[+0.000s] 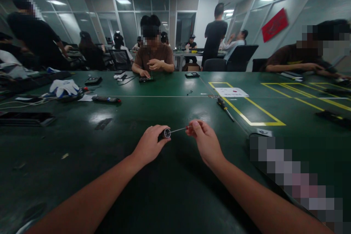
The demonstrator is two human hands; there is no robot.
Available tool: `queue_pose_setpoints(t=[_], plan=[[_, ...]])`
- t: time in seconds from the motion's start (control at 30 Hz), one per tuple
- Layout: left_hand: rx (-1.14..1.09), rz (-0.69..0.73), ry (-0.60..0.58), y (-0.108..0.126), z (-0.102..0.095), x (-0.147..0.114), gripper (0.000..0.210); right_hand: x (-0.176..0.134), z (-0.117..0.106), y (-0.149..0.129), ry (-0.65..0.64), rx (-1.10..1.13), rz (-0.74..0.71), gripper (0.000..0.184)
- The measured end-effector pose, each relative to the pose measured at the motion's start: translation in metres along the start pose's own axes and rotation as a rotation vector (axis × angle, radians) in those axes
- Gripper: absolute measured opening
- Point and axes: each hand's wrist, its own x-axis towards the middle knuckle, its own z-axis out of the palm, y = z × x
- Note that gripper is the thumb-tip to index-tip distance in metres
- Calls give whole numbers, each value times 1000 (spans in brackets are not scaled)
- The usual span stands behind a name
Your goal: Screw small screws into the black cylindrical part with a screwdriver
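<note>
My left hand (150,143) is closed around a small dark cylinder with a silver ring-shaped end (166,133), its round face turned to the right. Between the fingertips of my right hand (203,139) is the reddish end of a thin metal rod (178,130). The rod runs left to the cylinder's face; whether its tip goes inside or only touches the face, I cannot tell. Both hands are held over the green tabletop (170,190). Beyond my right hand lies a screwdriver with a black and yellow handle (221,103).
White and blue gloves (64,87) and a dark pen-shaped tool with a red tip (106,99) lie at the left. A paper sheet (231,92) rests by yellow tape outlines (267,123). Across the table a person (153,56) handles a small dark device.
</note>
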Motion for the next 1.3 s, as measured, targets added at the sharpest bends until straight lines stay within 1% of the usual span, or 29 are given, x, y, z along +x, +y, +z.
queue_pose_setpoints(t=[0.17,0.23,0.33,0.43,0.53,0.57,0.63,0.67,0.73,0.83,0.93,1.0,1.07,1.13,1.23,1.27,1.3], plan=[[8,4,6,0,1,0,30,-4,1,-5,-50,-101,-90,26],[-1,-11,3,-1,2,0,31,-5,0,-7,-95,-122,-99,23],[-11,-37,13,-2,2,0,30,-8,0,-12,-177,-98,-82,19],[-14,-40,17,-2,1,0,29,-10,0,-16,-219,-105,-99,20],[-10,-44,-5,-1,1,0,30,-13,0,-18,-197,-190,-110,39],[-10,-46,-6,-1,1,0,31,-14,1,-18,-178,-211,-103,41],[-15,-45,-2,0,1,0,31,-15,2,-18,-127,-207,-82,34],[-18,-44,2,0,1,0,31,-15,2,-17,-95,-182,-73,29],[-20,-41,1,1,1,0,30,-14,3,-15,-37,-121,-60,24],[-25,-30,-4,2,1,-1,30,-12,4,-12,5,-104,-55,26],[-30,-22,-3,1,2,-2,31,-11,4,-9,7,-108,-45,29],[-32,-17,-6,-1,2,-2,32,-11,4,-7,-1,-73,-8,30],[-33,-7,-6,-2,2,-2,32,-10,4,-6,6,-6,63,29],[-35,6,2,-2,2,-1,32,-8,3,-6,22,110,188,27],[-21,22,13,-2,1,0,32,-5,0,-7,-22,331,450,24],[-12,19,9,-1,1,0,32,-3,0,-7,-33,382,497,24],[-4,14,1,-1,1,0,32,-2,-1,-7,-32,410,505,23]])
